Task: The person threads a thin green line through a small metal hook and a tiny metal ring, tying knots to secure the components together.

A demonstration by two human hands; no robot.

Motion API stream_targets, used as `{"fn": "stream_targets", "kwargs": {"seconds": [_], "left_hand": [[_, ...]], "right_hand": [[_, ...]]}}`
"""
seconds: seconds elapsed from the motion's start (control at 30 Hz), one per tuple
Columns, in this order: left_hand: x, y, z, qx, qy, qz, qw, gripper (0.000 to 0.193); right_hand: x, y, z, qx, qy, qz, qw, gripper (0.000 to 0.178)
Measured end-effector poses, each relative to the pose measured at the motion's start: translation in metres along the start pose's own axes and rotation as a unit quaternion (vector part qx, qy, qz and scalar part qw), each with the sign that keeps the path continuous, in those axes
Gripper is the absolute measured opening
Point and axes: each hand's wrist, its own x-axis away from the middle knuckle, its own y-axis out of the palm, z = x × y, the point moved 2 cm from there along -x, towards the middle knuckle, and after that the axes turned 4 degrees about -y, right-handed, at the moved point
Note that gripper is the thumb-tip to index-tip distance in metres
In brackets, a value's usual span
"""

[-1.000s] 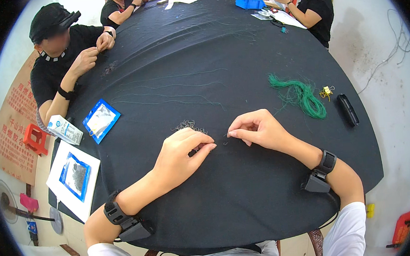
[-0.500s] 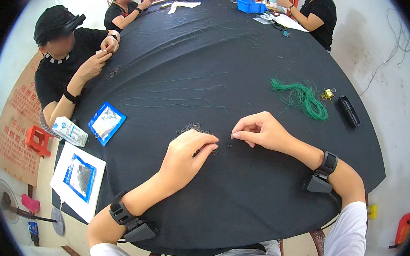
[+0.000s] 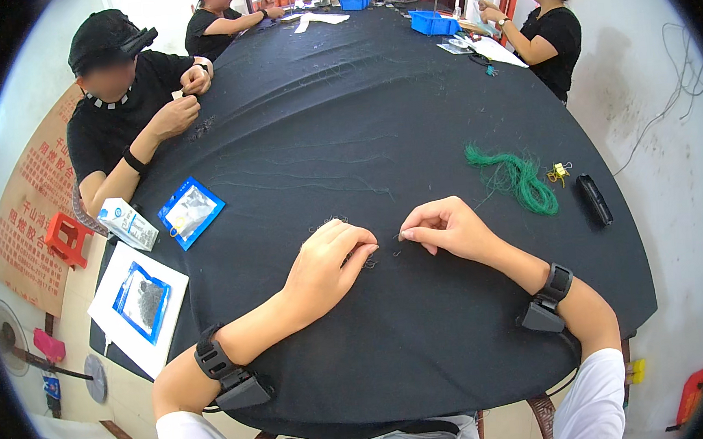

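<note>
Right hand (image 3: 448, 231): pinching a thin dark piece (image 3: 401, 236). Left hand (image 3: 326, 262): thumb and index near-closed, can't tell if holding; masks part of tangled grey metal hook pile (image 3: 333, 219) at its 12. Green thread hank (image 3: 531, 187), right hand's 2; black oblong case (image 3: 594, 200), 3.

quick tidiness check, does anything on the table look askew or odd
The green thread bundle looks splayed and untidy on the right; the black tablecloth ripples in creases toward the far left rather than lying flat.
</note>
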Motion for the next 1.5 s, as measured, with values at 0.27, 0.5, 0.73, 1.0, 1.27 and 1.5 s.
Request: {"fn": "stream_targets", "kwargs": {"seconds": [0.27,0.5,0.73,1.0,1.27,1.5], "left_hand": [[0.002,-0.002,0.002,0.006,-0.001,0.010,1.000,0.009],[0.002,-0.002,0.004,0.011,0.006,0.006,1.000,0.010],[0.002,-0.001,0.009,0.070,-0.022,-0.006,0.997,0.011],[0.003,-0.001,0.015,0.089,0.009,0.004,0.996,0.010],[0.005,0.000,0.017,0.136,-0.080,0.005,0.987,0.015],[0.003,-0.001,0.020,0.111,-0.032,0.037,0.993,0.012]], "right_hand": [[0.001,0.001,0.000,-0.006,0.007,-0.010,1.000,0.011],[0.004,0.002,-0.007,0.025,-0.001,-0.001,1.000,0.011],[0.010,0.003,-0.013,0.078,-0.043,0.034,0.995,0.010],[0.016,0.017,-0.025,0.090,-0.079,0.073,0.990,0.009],[0.025,0.023,-0.035,0.138,-0.102,0.074,0.982,0.008],[0.028,0.030,-0.039,0.113,-0.091,0.071,0.987,0.008]]}}
